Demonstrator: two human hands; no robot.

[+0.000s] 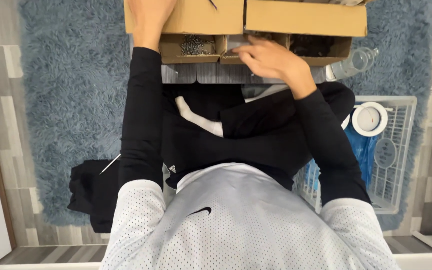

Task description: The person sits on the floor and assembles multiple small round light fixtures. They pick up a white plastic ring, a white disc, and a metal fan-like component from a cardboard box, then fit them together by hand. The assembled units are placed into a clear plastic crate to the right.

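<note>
Reaching into the middle compartment of the cardboard tray (256, 52), the right hand (268, 59) has fingers curled; whether they pinch anything is hidden. Left of it lie the screws (196, 46). The left hand (148, 20) rests flat on the box (196, 17) behind the tray.

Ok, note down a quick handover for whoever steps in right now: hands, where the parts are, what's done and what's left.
Left hand: resting on the large cardboard box, partly out of frame.
Right hand: fingers dipped into the middle compartment; whether they grip anything is hidden.
Parts: silver screws in the left compartment, dark pieces in the right one.
White basket with a tape roll sits at the right.
Done: parts lie separated by kind.
Left: nothing visibly taken out.
</note>
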